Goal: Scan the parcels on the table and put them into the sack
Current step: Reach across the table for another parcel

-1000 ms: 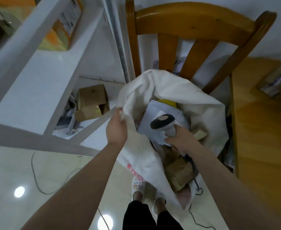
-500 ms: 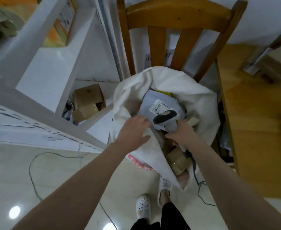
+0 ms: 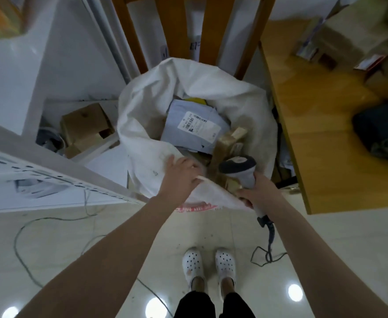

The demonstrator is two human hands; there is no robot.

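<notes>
Two hands reach down to the white sack (image 3: 234,95), which stands open in front of the wooden chair (image 3: 211,26). The sack is in a tight spot. The white shelf (image 3: 50,175) is just beside it on the left, the edge of the wooden bench (image 3: 314,145) is just beside it on the right, and the chair's back slats are behind it. The only open room is the shiny floor (image 3: 96,249) on the near side, where the person's white shoes (image 3: 193,265) stand and thin wires lie. The left hand (image 3: 179,175) holds the near rim of the sack, with its fingers curled on the cloth. The right hand (image 3: 257,191) is at the rim too, with its fingers wrapped tight round the handle of the scanner (image 3: 238,168). The scanner's dark head sits over the sack's mouth, and its cable (image 3: 269,239) hangs down to the floor. Inside the sack a grey parcel (image 3: 195,127) lies on top with its white label facing up. A brown parcel (image 3: 229,138) leans just beside it on the right, and a bit of something yellow (image 3: 196,101) peeks out behind. More brown parcels (image 3: 349,35) sit in a blurry pile at the far end of the bench, and a dark bag (image 3: 381,131) lies nearer. Some brown boxes (image 3: 85,125) sit low down to the left of the sack.
</notes>
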